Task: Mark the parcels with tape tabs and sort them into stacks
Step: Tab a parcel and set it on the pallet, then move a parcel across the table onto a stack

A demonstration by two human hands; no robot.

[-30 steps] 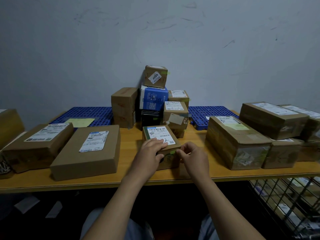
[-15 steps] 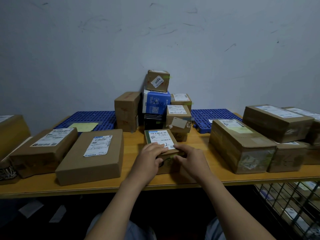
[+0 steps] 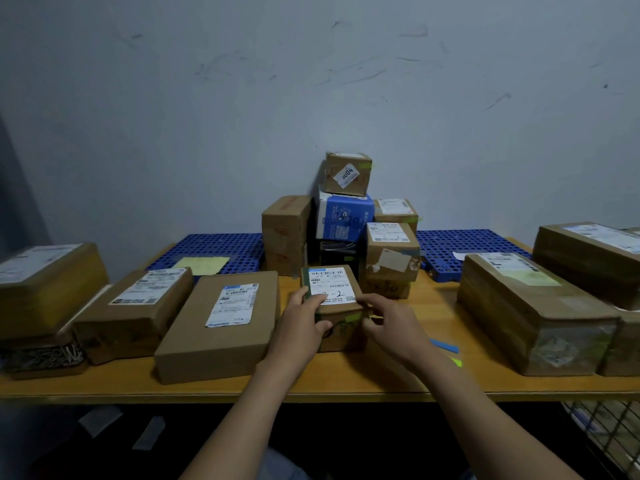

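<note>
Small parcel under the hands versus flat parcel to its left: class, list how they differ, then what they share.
The small parcel is compact; the flat parcel is wide and low. The left hand and right hand grip the small parcel; the flat parcel lies unheld. A green tape tab sits on the small parcel's front edge; the flat parcel shows none. Both are brown cardboard with white labels on top, on the table.

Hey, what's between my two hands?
In the head view, the small labelled parcel: left hand grips its left side, right hand pinches the green tape tab on its front edge.
</note>
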